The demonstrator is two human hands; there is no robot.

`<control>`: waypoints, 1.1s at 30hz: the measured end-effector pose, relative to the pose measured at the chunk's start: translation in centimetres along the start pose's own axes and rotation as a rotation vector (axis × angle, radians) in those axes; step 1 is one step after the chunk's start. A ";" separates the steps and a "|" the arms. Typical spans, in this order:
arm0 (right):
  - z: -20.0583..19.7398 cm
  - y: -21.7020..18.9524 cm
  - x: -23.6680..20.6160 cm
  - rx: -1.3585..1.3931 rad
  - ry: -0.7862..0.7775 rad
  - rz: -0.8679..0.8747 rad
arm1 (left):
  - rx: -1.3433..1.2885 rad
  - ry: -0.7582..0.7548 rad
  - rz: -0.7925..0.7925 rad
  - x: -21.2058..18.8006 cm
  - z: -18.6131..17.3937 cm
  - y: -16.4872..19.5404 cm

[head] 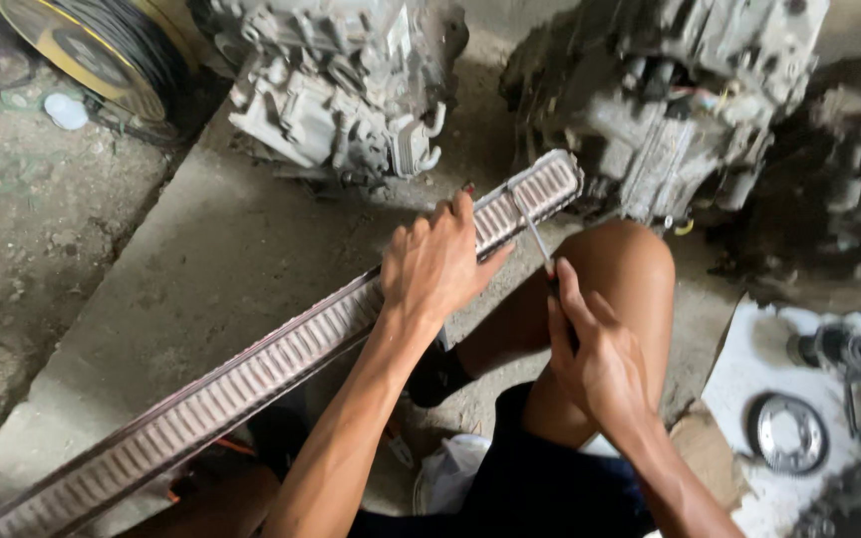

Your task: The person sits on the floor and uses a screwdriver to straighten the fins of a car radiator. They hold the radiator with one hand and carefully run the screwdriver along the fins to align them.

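A long, narrow finned metal core (251,374) runs slantwise from the lower left up to the middle of the view. My left hand (435,264) grips it from above near its far end. My right hand (595,349) is closed around the handle of a thin metal tool (535,234), like a screwdriver. The tool's tip rests on the fins near the core's far end. My bent knee (630,264) sits just under the right hand.
Two grimy engine or gearbox blocks (341,90) (660,110) stand on the concrete floor just beyond the core. A coil of black cable (112,45) lies at the top left. At the right, a white sheet (759,369) carries round metal parts (789,433).
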State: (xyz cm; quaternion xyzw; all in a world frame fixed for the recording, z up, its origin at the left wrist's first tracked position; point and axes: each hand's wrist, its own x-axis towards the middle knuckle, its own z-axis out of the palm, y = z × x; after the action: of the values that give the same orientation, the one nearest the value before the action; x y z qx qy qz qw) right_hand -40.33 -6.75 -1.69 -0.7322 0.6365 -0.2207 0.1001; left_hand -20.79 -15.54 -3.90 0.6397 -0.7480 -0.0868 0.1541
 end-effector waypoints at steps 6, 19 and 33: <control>0.7 2.7 -3.0 0.287 0.058 -0.181 | -0.037 -0.178 -0.078 0.1 -1.9 -0.7; 7.1 1.0 -2.9 0.855 -0.022 0.144 | -0.233 -0.228 0.090 1.8 -0.7 -3.9; 12.6 4.9 -0.8 0.858 -0.228 -0.218 | -0.019 0.219 0.006 -11.5 -15.2 -23.2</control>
State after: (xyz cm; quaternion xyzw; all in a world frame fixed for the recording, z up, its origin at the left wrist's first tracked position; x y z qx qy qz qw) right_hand -39.10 -8.49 -15.07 -0.7068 0.3918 -0.3915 0.4400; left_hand 7.48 -7.07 1.41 0.6417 -0.7277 -0.0229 0.2412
